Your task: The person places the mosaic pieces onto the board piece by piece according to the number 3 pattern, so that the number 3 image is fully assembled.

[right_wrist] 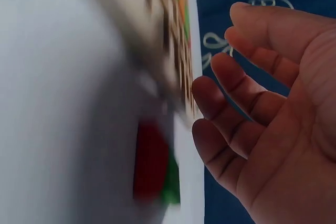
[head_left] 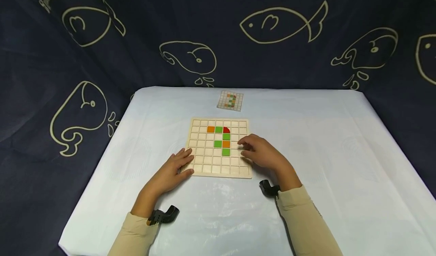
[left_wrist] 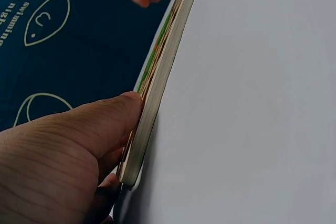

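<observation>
A square wooden grid board (head_left: pixel 207 168) lies on the table with several coloured tiles in its cells. A red tile with one rounded corner (head_left: pixel 226 130) sits at the upper right of the pattern, an orange tile (head_left: pixel 226 144) lower down, above a green tile (head_left: pixel 226 152). My left hand (head_left: pixel 170 172) rests at the board's lower left, fingers spread over its left edge and thumb at the near edge. Over the right edge hovers my right hand (head_left: pixel 263 152), its fingers loosely bent and nothing between them. Below it, the right wrist view shows a red piece (right_wrist: pixel 149 161) and a green piece (right_wrist: pixel 171 182).
Behind the board lies a small card (head_left: pixel 230 101) printed with a similar tile pattern. A white cloth (head_left: pixel 323 142) covers the table, and a dark blue curtain (head_left: pixel 225 21) with fish drawings hangs behind it. Black wrist mounts (head_left: pixel 269 189) stick out near both sleeves.
</observation>
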A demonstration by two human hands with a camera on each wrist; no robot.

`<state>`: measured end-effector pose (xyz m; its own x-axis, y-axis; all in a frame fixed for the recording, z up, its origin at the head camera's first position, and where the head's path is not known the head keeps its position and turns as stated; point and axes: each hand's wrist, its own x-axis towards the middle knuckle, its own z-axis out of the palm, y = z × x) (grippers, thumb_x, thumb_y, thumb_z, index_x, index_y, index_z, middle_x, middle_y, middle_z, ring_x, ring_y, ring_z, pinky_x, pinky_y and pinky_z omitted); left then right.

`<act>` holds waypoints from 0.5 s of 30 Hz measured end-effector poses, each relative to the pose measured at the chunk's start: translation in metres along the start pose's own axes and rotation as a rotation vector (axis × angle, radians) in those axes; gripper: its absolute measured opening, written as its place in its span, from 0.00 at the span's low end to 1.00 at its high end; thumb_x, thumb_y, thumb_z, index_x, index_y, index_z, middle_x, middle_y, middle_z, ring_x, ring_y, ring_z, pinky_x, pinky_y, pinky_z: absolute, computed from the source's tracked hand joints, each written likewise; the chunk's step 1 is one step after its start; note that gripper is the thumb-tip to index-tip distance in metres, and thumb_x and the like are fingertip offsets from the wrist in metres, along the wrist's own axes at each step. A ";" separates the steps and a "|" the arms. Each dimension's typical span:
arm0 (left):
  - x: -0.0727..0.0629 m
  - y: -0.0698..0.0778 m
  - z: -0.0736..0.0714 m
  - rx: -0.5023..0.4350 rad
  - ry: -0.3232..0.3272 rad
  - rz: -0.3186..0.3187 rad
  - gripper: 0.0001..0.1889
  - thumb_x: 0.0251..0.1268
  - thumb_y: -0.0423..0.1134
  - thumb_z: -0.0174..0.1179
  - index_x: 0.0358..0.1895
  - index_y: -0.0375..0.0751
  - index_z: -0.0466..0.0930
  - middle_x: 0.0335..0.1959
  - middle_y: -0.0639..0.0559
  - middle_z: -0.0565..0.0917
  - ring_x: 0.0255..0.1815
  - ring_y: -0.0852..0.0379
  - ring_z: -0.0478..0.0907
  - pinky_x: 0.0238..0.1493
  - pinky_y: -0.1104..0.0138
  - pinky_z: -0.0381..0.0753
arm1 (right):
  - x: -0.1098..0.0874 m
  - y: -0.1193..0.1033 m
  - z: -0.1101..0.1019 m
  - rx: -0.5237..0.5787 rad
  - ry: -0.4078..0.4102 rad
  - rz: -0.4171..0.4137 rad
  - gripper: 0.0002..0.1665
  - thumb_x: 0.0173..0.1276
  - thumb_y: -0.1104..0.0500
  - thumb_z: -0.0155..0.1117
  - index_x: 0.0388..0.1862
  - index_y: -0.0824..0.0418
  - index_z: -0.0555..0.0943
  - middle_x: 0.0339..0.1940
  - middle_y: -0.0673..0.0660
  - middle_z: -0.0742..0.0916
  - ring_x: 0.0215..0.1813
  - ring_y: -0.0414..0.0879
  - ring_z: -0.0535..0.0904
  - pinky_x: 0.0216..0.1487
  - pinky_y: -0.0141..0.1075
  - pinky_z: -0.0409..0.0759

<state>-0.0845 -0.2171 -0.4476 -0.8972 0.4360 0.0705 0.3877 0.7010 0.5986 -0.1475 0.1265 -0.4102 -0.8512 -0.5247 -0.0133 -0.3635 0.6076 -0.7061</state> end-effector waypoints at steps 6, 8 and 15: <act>-0.002 0.001 -0.001 -0.009 -0.015 -0.013 0.29 0.70 0.44 0.62 0.69 0.31 0.71 0.75 0.43 0.63 0.78 0.42 0.53 0.74 0.41 0.46 | -0.016 0.017 -0.011 -0.006 0.039 0.105 0.18 0.70 0.61 0.64 0.58 0.62 0.80 0.56 0.58 0.81 0.55 0.53 0.77 0.57 0.50 0.75; -0.002 0.001 0.000 -0.012 -0.016 -0.017 0.29 0.71 0.44 0.62 0.69 0.32 0.71 0.76 0.43 0.62 0.78 0.43 0.52 0.74 0.42 0.46 | -0.021 0.024 -0.016 -0.004 0.044 0.125 0.19 0.70 0.61 0.64 0.59 0.62 0.79 0.57 0.57 0.81 0.57 0.54 0.76 0.59 0.51 0.74; 0.001 0.002 -0.001 -0.011 0.004 0.005 0.29 0.70 0.43 0.62 0.68 0.30 0.71 0.75 0.41 0.63 0.77 0.41 0.54 0.74 0.40 0.48 | -0.031 0.043 -0.028 -0.006 0.040 0.161 0.20 0.68 0.61 0.65 0.58 0.62 0.79 0.58 0.59 0.81 0.62 0.56 0.74 0.66 0.54 0.69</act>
<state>-0.0848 -0.2157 -0.4452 -0.8961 0.4372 0.0770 0.3901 0.6926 0.6068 -0.1478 0.1855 -0.4201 -0.9131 -0.3960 -0.0972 -0.2235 0.6854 -0.6930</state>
